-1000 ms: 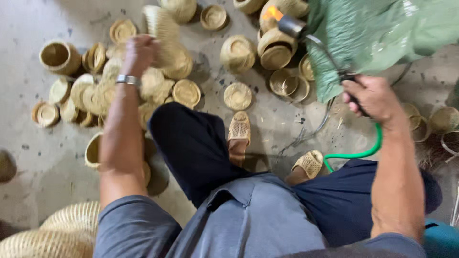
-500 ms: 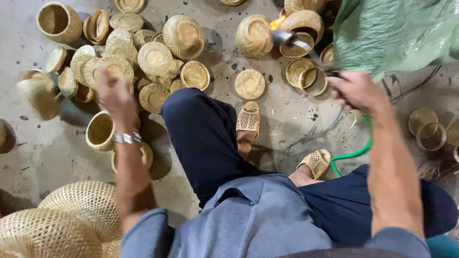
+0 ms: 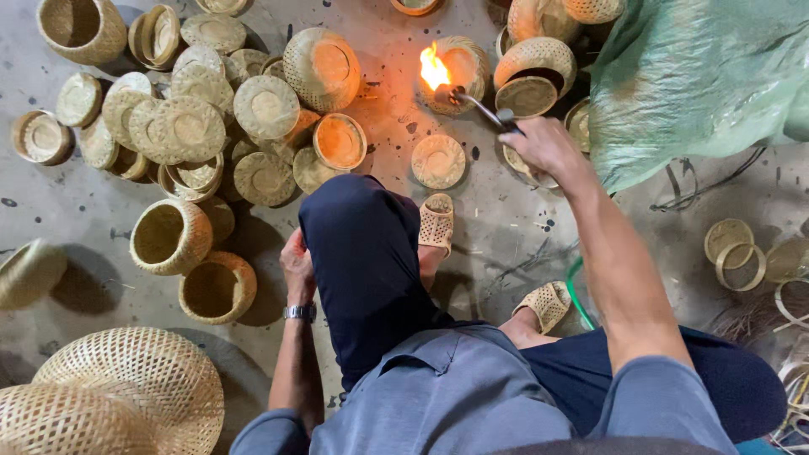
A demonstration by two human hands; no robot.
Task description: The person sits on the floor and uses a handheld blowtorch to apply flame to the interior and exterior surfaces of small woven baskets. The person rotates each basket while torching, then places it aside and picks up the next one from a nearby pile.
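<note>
Dropped beside the knee, left hand (image 3: 297, 268) – grip hidden; right hand (image 3: 543, 145) clasps flaming torch (image 3: 472, 99)

Bare floor (image 3: 497, 219) open between knee and torch flame (image 3: 433, 67); woven lids (image 3: 202, 126) crowd left, green sack (image 3: 699, 84) blocks right.

The one package I see is a large green plastic sack (image 3: 699, 84), bulging and crumpled, lying on the floor at about two o'clock. I spot no labels, signs or screens.
</note>
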